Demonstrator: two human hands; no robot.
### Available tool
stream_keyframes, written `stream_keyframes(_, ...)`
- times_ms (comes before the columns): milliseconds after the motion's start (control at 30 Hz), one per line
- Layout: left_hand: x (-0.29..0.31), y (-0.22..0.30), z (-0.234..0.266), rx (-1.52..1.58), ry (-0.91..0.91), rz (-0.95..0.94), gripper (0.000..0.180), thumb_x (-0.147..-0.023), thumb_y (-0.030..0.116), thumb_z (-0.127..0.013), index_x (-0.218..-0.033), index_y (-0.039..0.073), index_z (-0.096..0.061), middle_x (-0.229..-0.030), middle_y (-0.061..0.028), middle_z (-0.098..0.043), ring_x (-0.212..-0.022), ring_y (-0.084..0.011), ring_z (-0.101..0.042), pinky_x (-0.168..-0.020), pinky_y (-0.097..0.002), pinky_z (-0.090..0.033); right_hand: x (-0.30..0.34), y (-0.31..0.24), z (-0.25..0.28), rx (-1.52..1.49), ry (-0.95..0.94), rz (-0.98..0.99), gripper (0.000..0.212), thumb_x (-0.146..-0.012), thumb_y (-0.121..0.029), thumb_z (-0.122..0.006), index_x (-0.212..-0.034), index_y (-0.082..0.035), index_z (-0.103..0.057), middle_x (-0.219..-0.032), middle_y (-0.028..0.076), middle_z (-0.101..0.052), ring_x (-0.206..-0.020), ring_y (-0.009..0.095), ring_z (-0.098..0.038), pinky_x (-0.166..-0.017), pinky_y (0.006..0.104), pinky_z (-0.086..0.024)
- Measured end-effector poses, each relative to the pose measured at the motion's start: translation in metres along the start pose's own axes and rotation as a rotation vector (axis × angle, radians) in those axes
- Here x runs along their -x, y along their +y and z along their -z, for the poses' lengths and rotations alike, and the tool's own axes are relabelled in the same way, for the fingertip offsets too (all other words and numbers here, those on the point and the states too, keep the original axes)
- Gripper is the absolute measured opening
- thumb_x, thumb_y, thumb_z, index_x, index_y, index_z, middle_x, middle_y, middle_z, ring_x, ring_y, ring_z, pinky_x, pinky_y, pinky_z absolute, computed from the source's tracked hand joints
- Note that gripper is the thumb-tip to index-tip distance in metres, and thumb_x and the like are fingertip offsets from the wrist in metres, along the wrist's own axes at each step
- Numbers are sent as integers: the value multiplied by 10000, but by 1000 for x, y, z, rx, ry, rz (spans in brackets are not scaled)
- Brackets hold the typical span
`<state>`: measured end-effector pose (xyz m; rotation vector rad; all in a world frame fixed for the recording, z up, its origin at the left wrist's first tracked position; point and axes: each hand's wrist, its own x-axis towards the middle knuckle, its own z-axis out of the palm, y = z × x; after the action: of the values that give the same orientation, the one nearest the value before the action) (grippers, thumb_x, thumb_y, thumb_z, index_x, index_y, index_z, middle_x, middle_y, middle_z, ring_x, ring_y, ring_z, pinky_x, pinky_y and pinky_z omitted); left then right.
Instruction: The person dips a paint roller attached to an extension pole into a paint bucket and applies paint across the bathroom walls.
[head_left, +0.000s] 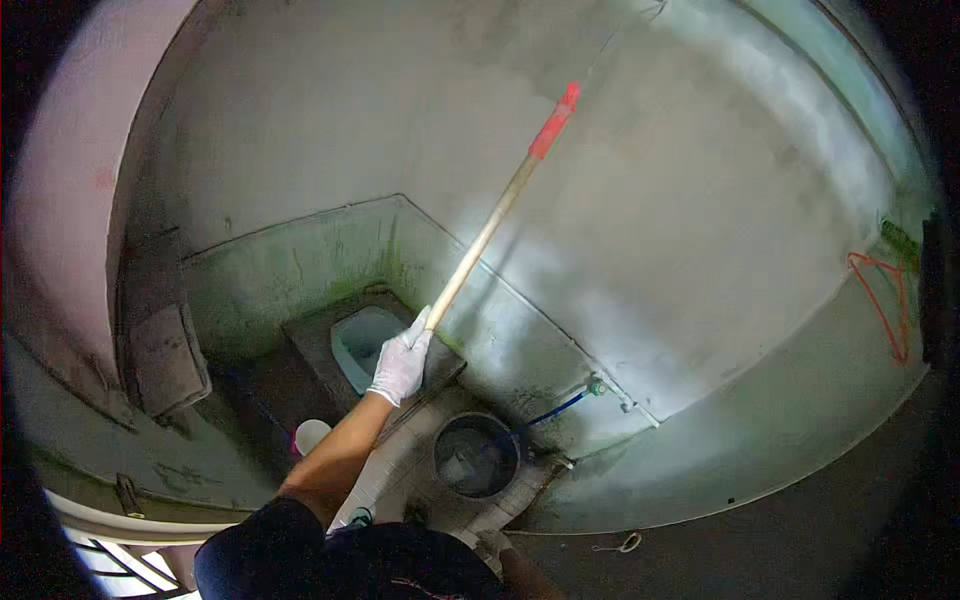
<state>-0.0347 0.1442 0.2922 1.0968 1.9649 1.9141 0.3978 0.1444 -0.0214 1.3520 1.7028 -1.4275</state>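
My left hand [402, 365], in a white glove, is closed around the lower part of a long wooden pole [485, 240]. The pole slants up and to the right, across the grey wall. Its far end carries a red plastic sleeve [553, 122], and a thin line shows beyond the tip. At the lower edge, beside my dark clothing, a pale shape [492, 545] with a forearm appears to be my right hand; its fingers cannot be made out. Below the pole a squat toilet [345, 350] is set in a raised step, partly hidden by my left hand.
A dark round bucket [442, 455] stands on the tiles, with a blue hose [560, 407] running from a wall tap [598, 387]. A white container [312, 437] sits left of my forearm. A panel [168, 360] leans at the left; a red hanger [890, 312] hangs at the right.
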Motion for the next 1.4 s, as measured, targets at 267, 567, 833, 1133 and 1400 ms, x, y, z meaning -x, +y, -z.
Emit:
stream_keyframes(267, 205, -139, 44, -336, -317, 131, 457, -936, 240, -506, -1389, 199, -456, -918, -209, -658, -810, -257, -660, -742, -349, -498, 9, 37, -3, 485, -21, 99, 366, -924, -316, -466, -1141, -71, -630, -1148, 147, -621, -1078, 296, -581, -890, 413, -464)
stream_keyframes(567, 143, -107, 33, -77, -187, 273, 417, -964, 266, -492, -1345, 94, -493, -1026, -166, -673, -850, -240, -650, -746, -316, -489, -17, -17, 10, -173, -67, -371, 422, -935, -376, -505, -1128, -17, -613, -1127, 154, -620, -975, 255, -616, -785, 401, -505)
stream_keyframes(833, -15, 16, 18, 23, 2, -2, 396, -969, 268, -492, -1332, 110, -504, -967, -225, -627, -711, -206, -577, -730, -318, -477, -48, 9, -17, -388, 5, -53, 468, -897, -406, -590, -1211, -63, -535, -1014, 133, -635, -851, 254, -629, -694, 433, -509)
stream_keyframes(1133, 156, -135, 25, -129, -189, 207, 408, -968, 224, -453, -1363, 123, -470, -1067, -213, -632, -898, -302, -662, -766, -359, -509, -97, 148, -14, 890, 198, 675, 360, -865, -292, -549, -1141, -77, -628, -1011, 156, -675, -984, 303, -631, -796, 411, -511)
stream_keyframes(1400, 164, -71, 0, 154, -158, 383, 408, -983, 192, -473, -1383, 114, -469, -830, 6, -567, -686, -83, -489, -642, -240, -438, -132, 185, -1, 939, 161, 613, 369, -854, -320, -525, -1134, -107, -637, -1093, 127, -657, -1044, 320, -607, -878, 423, -484)
